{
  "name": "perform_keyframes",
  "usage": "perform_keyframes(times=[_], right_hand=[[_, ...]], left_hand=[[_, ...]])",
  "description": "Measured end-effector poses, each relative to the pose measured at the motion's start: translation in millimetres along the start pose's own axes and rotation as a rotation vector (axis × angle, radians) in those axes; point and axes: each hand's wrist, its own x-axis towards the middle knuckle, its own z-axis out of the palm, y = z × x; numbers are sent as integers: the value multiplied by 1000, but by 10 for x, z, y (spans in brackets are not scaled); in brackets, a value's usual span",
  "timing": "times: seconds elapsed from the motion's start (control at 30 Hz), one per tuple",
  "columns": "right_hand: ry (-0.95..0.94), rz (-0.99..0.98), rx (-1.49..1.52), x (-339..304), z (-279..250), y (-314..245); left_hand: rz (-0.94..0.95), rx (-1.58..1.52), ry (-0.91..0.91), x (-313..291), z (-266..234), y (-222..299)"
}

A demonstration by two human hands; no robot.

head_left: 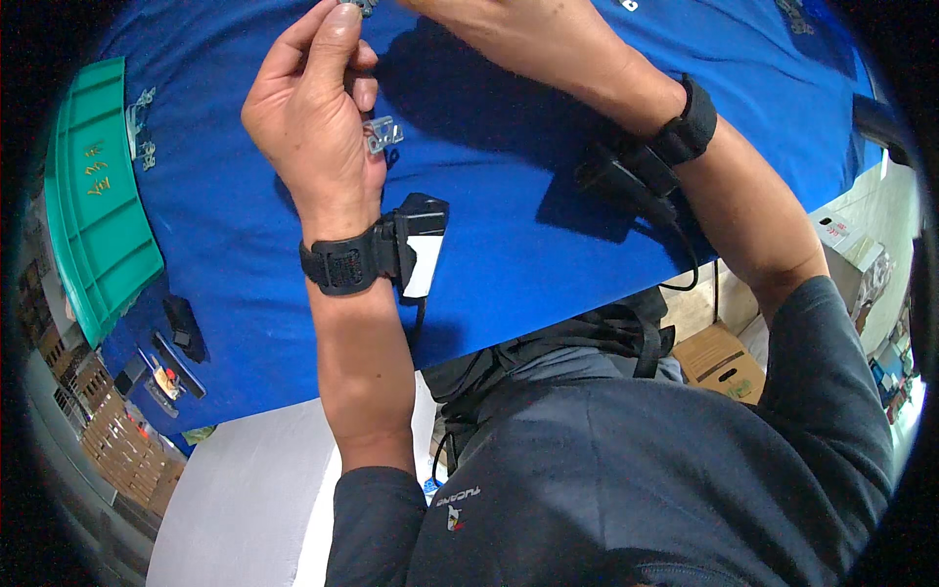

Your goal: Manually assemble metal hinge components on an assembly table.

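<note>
Near the top edge, my left hand (pixel 318 112) is closed, thumb pressed against the index finger. Between them is a small dark grey part (pixel 362 6), mostly cut off by the edge of the view, so its exact kind does not show. A small clear plastic piece with a clip-like shape (pixel 383 134) is right beside the left palm; I cannot tell if the hand touches it. My right hand (pixel 509 27) reaches toward the same grey part from the right, its fingers out of view beyond the top edge. Both wrists wear black straps with small devices.
A blue cloth (pixel 509 254) covers the table. On the left stands a green plastic bin (pixel 103 196), with several clear plastic pieces (pixel 145 127) beside it. Small black items (pixel 183 328) lie near the left corner. A cardboard box (pixel 722 362) sits below the table's edge.
</note>
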Motion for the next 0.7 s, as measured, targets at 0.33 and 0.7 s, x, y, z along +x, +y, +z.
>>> perform_keyframes(times=[0.33, 0.7], right_hand=[[39, -32, 248, -32, -14, -9], [90, -139, 167, -16, 9, 22]], left_hand=[[-16, 2, -25, 2, -7, -2], [-12, -45, 27, 4, 12, 2]])
